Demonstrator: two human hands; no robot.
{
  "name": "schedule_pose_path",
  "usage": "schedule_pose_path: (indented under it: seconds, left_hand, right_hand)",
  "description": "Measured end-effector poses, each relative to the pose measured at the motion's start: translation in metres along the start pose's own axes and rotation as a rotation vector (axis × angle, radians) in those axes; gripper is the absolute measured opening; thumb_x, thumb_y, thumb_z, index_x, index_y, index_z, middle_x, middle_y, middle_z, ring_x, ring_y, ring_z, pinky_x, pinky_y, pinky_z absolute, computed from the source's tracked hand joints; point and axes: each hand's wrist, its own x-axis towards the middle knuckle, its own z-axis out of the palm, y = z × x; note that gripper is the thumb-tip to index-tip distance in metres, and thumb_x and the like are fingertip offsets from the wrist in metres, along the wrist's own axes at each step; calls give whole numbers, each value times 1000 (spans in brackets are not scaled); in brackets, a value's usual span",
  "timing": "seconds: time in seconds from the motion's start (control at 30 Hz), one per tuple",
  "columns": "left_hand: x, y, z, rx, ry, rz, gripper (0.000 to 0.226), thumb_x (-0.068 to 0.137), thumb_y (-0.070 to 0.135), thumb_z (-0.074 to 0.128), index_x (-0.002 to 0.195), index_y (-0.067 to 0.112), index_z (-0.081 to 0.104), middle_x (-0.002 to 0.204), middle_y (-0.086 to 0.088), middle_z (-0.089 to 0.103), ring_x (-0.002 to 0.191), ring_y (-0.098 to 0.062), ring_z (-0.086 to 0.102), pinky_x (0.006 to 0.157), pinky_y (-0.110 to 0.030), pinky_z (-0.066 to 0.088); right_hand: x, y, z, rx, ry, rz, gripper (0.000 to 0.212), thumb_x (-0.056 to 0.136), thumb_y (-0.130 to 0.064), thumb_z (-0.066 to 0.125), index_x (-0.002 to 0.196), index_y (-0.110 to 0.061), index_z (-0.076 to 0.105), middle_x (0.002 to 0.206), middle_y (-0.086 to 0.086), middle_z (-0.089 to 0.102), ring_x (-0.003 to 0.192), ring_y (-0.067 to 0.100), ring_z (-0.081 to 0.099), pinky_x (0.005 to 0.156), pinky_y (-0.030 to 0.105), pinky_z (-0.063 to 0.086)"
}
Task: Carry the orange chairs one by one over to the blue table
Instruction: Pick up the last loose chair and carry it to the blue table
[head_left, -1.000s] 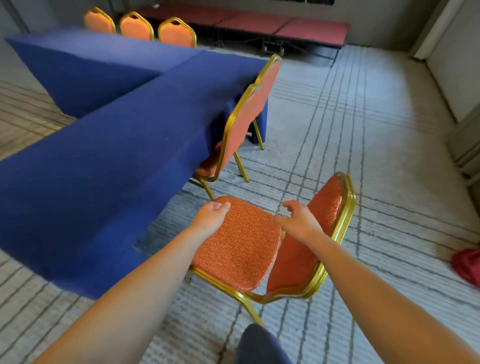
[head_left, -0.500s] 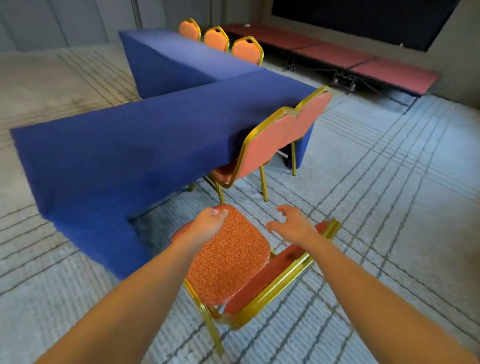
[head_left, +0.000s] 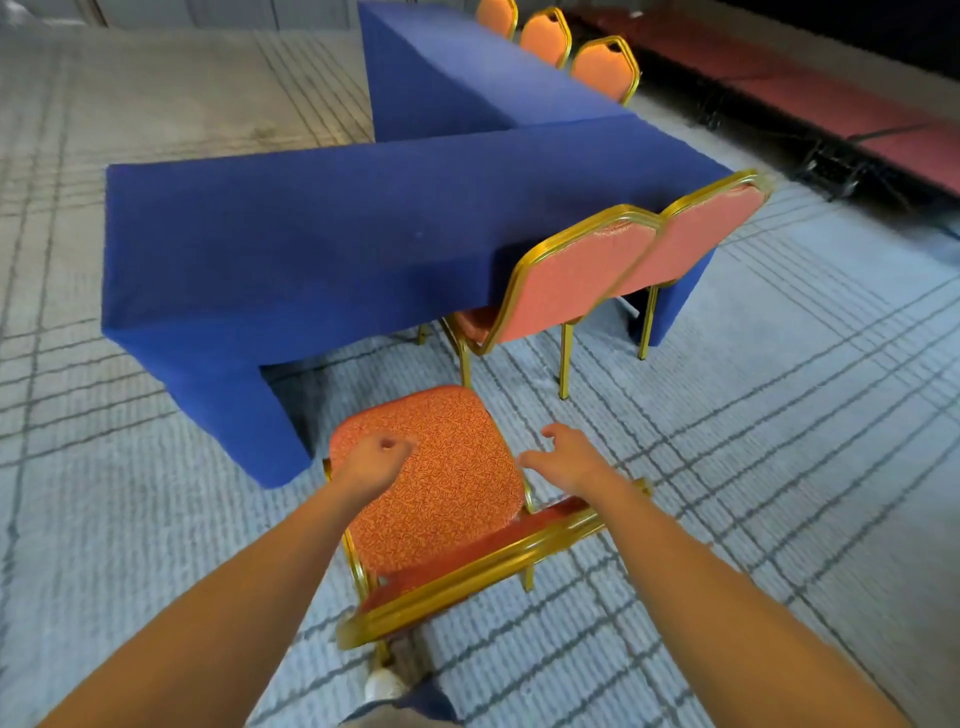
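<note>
An orange chair (head_left: 441, 483) with a gold frame stands on the carpet right in front of me, its seat facing the blue table (head_left: 311, 234) and its backrest nearest me. My left hand (head_left: 376, 460) hovers over the left part of the seat with its fingers curled into a fist, holding nothing. My right hand (head_left: 566, 457) is beside the seat's right edge, fingers spread and apart from the chair. Two more orange chairs (head_left: 571, 275) (head_left: 696, 239) stand pushed in along the table's near side.
Three orange chairs (head_left: 605, 67) line the far side of a second blue table section (head_left: 441, 78). Low red platforms (head_left: 857, 98) run along the back right. Grey striped carpet (head_left: 779, 441) spreads to the right. My shoe (head_left: 384, 683) is under the chair's back.
The chair has come down closer to the table's corner and turned square to it. My left hand has come off the seat's front edge; my right hand stays spread beside the seat.
</note>
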Motion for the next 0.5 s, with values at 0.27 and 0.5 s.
schedule_pose_path:
  seconds: [0.27,0.5]
  left_hand:
    - [16,-12,35,69,24,-165,34,93,39,56,66,18,55,64,-5,56,61,-22,54,68,-39,50]
    - [10,-38,49,40,138,-421,49,92,46,54,123,8,52,83,3,58,71,-10,54,62,-27,37]
  right_hand:
    - [42,23,4,19,-184,27,82,87,-43,69,151,-9,31,151,15,40,131,30,47,92,34,40]
    - [94,35,11,-160,-351,-25,68,86,-36,72,141,-8,44,152,17,40,136,31,43,102,34,38]
